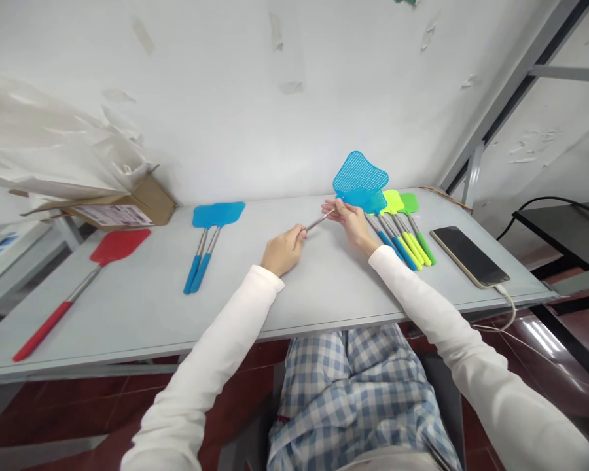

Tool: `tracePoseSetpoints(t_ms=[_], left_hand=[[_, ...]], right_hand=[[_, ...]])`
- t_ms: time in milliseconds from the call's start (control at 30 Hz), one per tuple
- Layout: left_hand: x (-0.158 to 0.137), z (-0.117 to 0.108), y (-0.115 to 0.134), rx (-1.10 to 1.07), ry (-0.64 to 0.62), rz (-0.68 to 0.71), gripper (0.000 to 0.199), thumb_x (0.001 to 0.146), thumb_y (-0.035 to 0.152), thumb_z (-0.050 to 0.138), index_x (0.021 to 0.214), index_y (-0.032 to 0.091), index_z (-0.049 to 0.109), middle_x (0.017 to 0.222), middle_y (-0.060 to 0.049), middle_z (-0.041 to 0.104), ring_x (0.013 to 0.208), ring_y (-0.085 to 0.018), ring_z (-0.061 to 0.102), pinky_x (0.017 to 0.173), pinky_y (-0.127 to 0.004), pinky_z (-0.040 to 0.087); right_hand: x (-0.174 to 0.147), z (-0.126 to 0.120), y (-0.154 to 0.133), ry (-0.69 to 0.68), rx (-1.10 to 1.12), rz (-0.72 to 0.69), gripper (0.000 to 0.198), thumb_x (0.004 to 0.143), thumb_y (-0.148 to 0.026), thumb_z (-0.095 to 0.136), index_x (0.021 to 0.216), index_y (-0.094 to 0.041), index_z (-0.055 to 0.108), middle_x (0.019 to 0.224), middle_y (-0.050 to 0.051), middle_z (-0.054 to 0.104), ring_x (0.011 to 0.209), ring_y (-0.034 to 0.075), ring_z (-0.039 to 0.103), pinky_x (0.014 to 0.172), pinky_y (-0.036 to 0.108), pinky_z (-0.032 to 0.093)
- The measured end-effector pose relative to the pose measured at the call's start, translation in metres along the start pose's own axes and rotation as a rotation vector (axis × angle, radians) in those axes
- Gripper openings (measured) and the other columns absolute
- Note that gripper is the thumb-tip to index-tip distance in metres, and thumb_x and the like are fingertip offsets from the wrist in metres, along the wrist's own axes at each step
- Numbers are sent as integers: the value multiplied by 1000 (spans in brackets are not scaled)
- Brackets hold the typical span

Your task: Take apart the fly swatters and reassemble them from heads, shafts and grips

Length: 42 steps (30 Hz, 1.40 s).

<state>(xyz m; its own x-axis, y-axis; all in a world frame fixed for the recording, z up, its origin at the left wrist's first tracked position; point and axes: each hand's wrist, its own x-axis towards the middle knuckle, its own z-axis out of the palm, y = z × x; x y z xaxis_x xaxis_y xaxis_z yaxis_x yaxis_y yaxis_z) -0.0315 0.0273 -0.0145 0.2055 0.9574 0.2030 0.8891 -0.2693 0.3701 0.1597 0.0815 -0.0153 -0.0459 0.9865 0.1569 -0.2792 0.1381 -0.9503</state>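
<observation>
A blue fly swatter point(360, 176) is held up over the middle of the table, its mesh head raised toward the wall. My left hand point(282, 250) is closed around its lower end, hiding the handle, and a thin metal rod shows between my hands. Where the rod meets the head, my right hand point(352, 226) grips with thumb and fingers, some fingertips stretched out. Just right of that hand lies a row of several telescopic swatters, with blue handles point(405, 254), yellow handles point(415, 250) and a green one point(425, 248). Their heads partly overlap.
Two blue swatters point(203, 265) lie left of my hands, and a red swatter point(83, 294) lies farther left. A cardboard box point(152, 199) with white plastic wrapping point(69, 144) stands at the back left. A phone point(471, 256) on a charging cable point(510, 304) lies at the right.
</observation>
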Motion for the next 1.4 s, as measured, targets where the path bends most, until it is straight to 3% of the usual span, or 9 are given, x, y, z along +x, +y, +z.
tracePoseSetpoints(t_ms=[233, 367, 467, 633, 800, 867, 1000, 1200, 1400], left_hand=[[-1, 1, 3, -78, 27, -25, 25, 97, 36, 37, 111, 28, 56, 103, -2, 73, 90, -23, 67, 72, -30, 41], [-1, -1, 1, -83, 57, -51, 19, 94, 31, 39, 103, 27, 56, 87, -1, 69, 80, -21, 64, 68, -29, 38], [-1, -3, 0, -105, 107, -80, 19, 95, 32, 36, 94, 25, 54, 77, -1, 64, 74, -20, 60, 66, -29, 36], [-1, -5, 2, -132, 171, -142, 44, 97, 56, 33, 73, 23, 49, 64, 1, 52, 63, -16, 49, 61, -27, 32], [6, -3, 0, -125, 208, -47, 42, 99, 49, 35, 81, 20, 60, 79, -5, 62, 76, -18, 56, 71, -28, 40], [8, -2, -2, -132, 206, 42, 37, 100, 39, 34, 106, 19, 64, 101, -10, 66, 93, -20, 60, 82, -30, 44], [11, -2, -6, -115, 167, 146, 50, 100, 25, 27, 149, 27, 40, 126, -9, 61, 113, -20, 59, 89, -29, 46], [18, 2, -17, -86, 132, 189, 47, 96, 21, 33, 139, 24, 50, 134, -7, 61, 123, -19, 56, 99, -30, 44], [18, 7, -17, -44, 74, 121, 33, 95, 44, 43, 112, 25, 63, 108, -5, 71, 98, -20, 66, 79, -29, 46]], right_hand=[[-2, -1, 3, -45, -85, 25, 50, 89, -62, 52, 101, -17, 71, 106, 12, 75, 94, 19, 70, 93, 36, 53], [-2, -9, 5, 26, -611, 13, 51, 95, -53, 42, 93, -13, 74, 86, 11, 74, 78, 20, 67, 82, 33, 51], [-9, -8, 3, -49, -981, 31, 51, 98, -46, 39, 80, -14, 75, 74, 12, 72, 80, 25, 68, 85, 36, 47], [-18, -6, -11, -39, -1232, 80, 72, 98, -61, 26, 57, -17, 67, 65, 18, 67, 84, 33, 68, 89, 43, 45], [-7, -20, -11, 62, -1456, -154, 52, 99, -45, 34, 102, -7, 71, 103, 24, 68, 110, 37, 59, 96, 47, 41], [-3, -25, -4, 46, -1566, -235, 49, 97, -41, 43, 120, -3, 63, 123, 27, 61, 121, 39, 50, 99, 50, 39], [-4, -28, 9, -105, -1658, -235, 56, 92, -52, 50, 121, -6, 60, 136, 26, 52, 128, 40, 43, 103, 51, 34], [-3, -28, 12, -257, -1573, -129, 86, 78, -67, 63, 134, -4, 47, 134, 25, 53, 126, 40, 46, 104, 46, 34], [8, -37, 7, -175, -1592, 12, 106, 66, -68, 75, 142, -2, 40, 131, 28, 54, 127, 43, 47, 106, 47, 32]])
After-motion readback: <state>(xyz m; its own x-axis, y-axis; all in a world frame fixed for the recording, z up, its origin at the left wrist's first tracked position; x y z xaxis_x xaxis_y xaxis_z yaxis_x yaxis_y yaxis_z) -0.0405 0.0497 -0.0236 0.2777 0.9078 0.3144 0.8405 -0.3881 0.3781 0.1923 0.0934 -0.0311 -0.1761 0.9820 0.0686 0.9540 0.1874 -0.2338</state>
